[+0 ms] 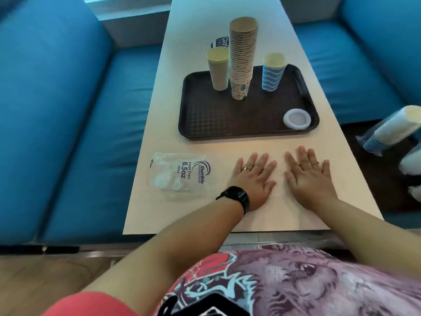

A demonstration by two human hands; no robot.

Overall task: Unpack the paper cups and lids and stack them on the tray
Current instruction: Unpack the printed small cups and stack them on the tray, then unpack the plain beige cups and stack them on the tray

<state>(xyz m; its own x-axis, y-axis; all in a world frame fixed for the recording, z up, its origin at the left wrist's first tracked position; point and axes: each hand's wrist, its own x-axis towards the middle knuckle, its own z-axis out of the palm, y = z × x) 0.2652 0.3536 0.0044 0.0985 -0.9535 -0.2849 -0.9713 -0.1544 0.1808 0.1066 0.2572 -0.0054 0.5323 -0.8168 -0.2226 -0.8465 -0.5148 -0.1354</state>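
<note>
A dark tray (211, 124) lies on the pale table. On it stand a tall stack of patterned paper cups (242, 58), a short beige cup stack (218, 68) to its left and a blue-and-white wavy cup stack (273, 71) to its right. A white lid stack (296, 119) sits in the tray's near right corner. My left hand (252, 179) and my right hand (309, 176) lie flat on the table, fingers spread, just in front of the tray, holding nothing.
An empty clear plastic cup bag (177, 176) lies left of my left hand. Another wrapper (219, 43) lies behind the tall stack. A bagged stack of cups (391, 131) rests on the right seat. Blue bench seats (79, 124) flank the table.
</note>
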